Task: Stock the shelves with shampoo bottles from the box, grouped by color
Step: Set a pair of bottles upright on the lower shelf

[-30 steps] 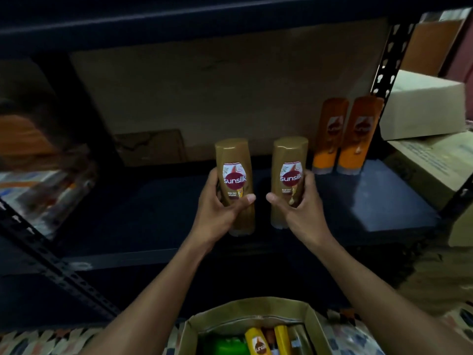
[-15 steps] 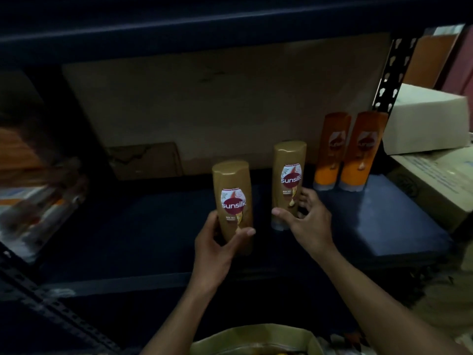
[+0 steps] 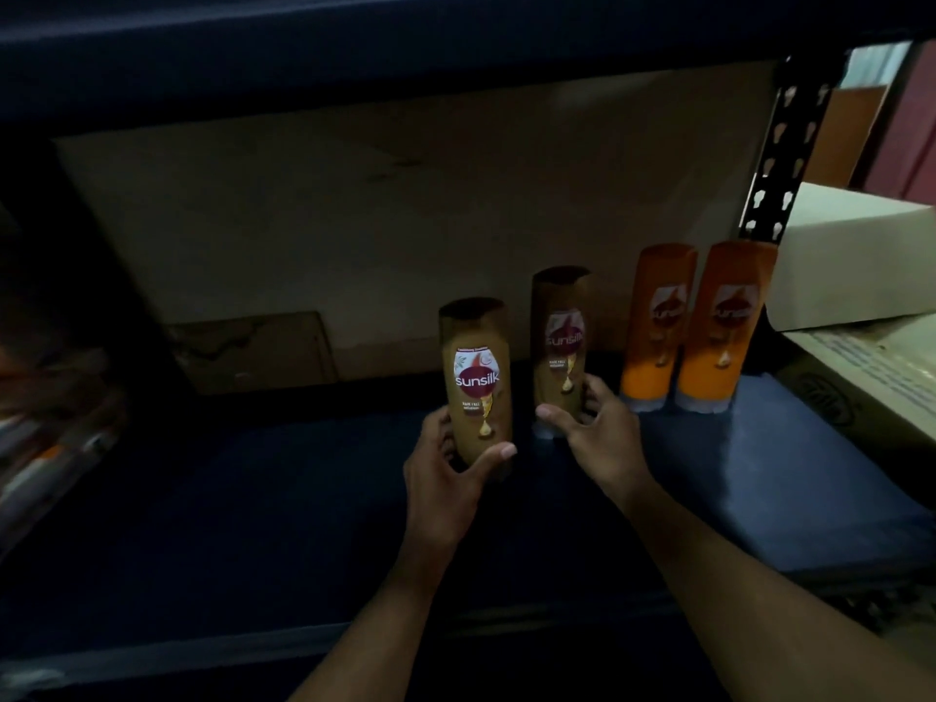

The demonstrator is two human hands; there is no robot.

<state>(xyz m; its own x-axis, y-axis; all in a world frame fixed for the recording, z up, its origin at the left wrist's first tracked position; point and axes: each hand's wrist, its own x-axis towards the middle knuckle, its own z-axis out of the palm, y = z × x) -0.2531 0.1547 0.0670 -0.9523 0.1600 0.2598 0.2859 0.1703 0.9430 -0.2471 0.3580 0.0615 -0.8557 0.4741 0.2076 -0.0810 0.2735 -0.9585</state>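
My left hand (image 3: 448, 478) grips a gold-brown shampoo bottle (image 3: 476, 377) by its lower part, upright above the dark blue shelf (image 3: 253, 499). A second gold-brown bottle (image 3: 561, 342) stands farther back on the shelf, and my right hand (image 3: 595, 428) curls around its base, thumb in front. Two orange bottles (image 3: 699, 326) stand side by side at the back right, just right of that bottle. The box of bottles is out of view.
A cardboard sheet (image 3: 380, 220) lines the back of the shelf. The perforated shelf post (image 3: 790, 149) rises at the right, with cardboard boxes (image 3: 851, 255) beyond it. Blurred packets (image 3: 45, 438) lie at the far left. An upper shelf (image 3: 405, 48) hangs overhead.
Both bottles have gone deeper into the shelf. The right bottle now stands beside the orange pair; the left one follows behind it. The view rose, and the box dropped out of sight.
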